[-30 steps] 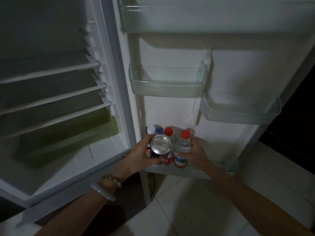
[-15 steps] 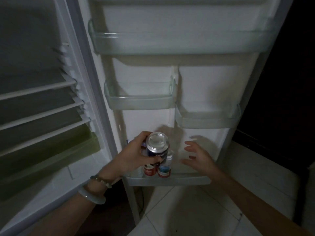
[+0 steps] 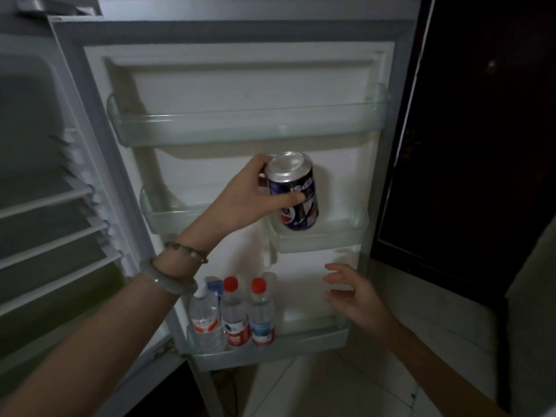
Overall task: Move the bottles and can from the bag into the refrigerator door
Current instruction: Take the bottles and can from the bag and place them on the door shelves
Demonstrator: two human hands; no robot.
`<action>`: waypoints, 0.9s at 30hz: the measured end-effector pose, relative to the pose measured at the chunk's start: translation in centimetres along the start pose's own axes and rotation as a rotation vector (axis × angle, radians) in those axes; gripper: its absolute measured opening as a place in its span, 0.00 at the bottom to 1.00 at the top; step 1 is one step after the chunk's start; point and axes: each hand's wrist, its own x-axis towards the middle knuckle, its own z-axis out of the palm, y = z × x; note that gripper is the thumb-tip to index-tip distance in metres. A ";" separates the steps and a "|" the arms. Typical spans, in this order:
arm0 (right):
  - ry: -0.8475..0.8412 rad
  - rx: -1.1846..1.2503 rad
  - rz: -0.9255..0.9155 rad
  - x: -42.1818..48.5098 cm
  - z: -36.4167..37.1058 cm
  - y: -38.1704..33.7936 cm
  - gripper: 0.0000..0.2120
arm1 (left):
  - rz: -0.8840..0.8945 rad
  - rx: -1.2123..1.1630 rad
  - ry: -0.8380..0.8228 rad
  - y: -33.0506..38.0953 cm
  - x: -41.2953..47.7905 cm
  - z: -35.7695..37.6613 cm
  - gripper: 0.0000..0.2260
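My left hand [image 3: 240,197] grips a dark blue soda can [image 3: 293,191] with a silver top. I hold it upright, its base level with the rim of the small right door bin [image 3: 337,236]. Three water bottles stand side by side in the bottom door shelf [image 3: 313,341]: a clear-capped bottle [image 3: 204,314] on the left, a red-capped bottle [image 3: 235,314] in the middle and another red-capped bottle [image 3: 262,314] on the right. My right hand [image 3: 355,293] hovers empty, fingers spread, in front of the bottom shelf's right part. No bag is in view.
The open refrigerator door carries a wide top bin [image 3: 246,127] and a small left bin [image 3: 168,215], both bare. Left of the door, the fridge interior shows wire shelves [image 3: 45,203]. A dark cabinet [image 3: 481,145] stands to the right, pale floor tiles [image 3: 331,386] below.
My left hand has lifted the can from in front of the bottles up to the small right bin. My right hand let go of a bottle and drew back open. The view tilted up.
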 end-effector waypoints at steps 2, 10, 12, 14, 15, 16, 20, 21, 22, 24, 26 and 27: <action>0.010 -0.003 -0.011 -0.3 -0.3 -0.2 0.23 | -0.006 0.032 0.014 0.1 1.5 0.8 0.27; 0.007 -0.033 -0.027 -1.0 -0.4 -1.1 0.24 | -0.018 0.248 -0.104 -0.5 4.9 2.9 0.29; 0.002 -0.100 -0.056 -1.2 -0.4 -1.5 0.26 | -0.033 0.281 -0.151 -0.7 5.3 3.2 0.29; -0.011 -0.218 -0.121 -1.5 -0.4 -1.8 0.25 | -0.049 0.302 -0.198 -1.0 5.7 3.5 0.29; -0.018 -0.288 -0.162 -1.7 -0.4 -2.0 0.25 | -0.055 0.320 -0.215 -1.2 5.8 3.7 0.30; -0.027 -0.357 -0.201 -1.8 -0.4 -2.3 0.26 | -0.061 0.341 -0.231 -1.3 6.0 3.8 0.30; -0.054 -0.575 -0.303 -2.1 -0.5 -3.6 0.29 | -0.123 0.436 -0.306 -1.6 6.3 4.2 0.32; -0.048 -0.631 -0.345 -2.0 -0.5 -3.8 0.29 | -0.149 0.461 -0.323 -1.8 6.4 4.2 0.32; -0.047 -0.683 -0.379 -2.0 -0.5 -3.9 0.29 | -0.176 0.478 -0.332 -2.0 6.5 4.3 0.32; -0.043 -0.783 -0.421 -1.9 -0.5 -4.0 0.29 | -0.216 0.482 -0.328 -2.2 6.6 4.4 0.32; -0.029 -0.858 -0.452 -1.9 -0.5 -4.0 0.29 | -0.236 0.474 -0.307 -2.3 6.6 4.5 0.33; -0.025 -0.877 -0.456 -2.0 -0.5 -4.2 0.28 | -0.239 0.475 -0.291 -2.2 6.6 4.6 0.33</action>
